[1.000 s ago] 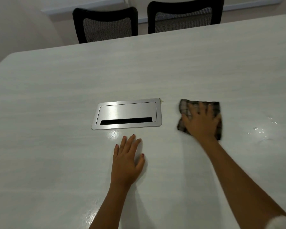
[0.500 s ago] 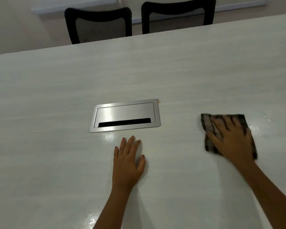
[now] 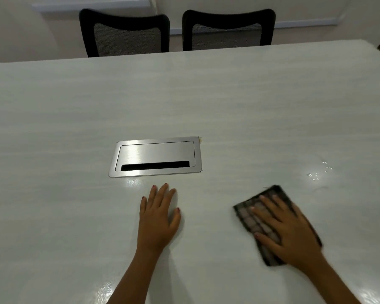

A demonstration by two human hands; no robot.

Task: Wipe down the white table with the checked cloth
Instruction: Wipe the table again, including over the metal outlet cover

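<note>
Resting on one table (image 3: 228, 102): two hands (image 3: 158, 218) (image 3: 291, 235), one cloth (image 3: 247, 217).

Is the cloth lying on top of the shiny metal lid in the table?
No, the checked cloth lies flat on the table under the right hand, apart from the metal lid and off to its right.

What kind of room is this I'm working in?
Probably an office meeting room: a large white table with a metal cable hatch set in it, plus a mesh-backed left chair and right chair at its far edge.
</note>
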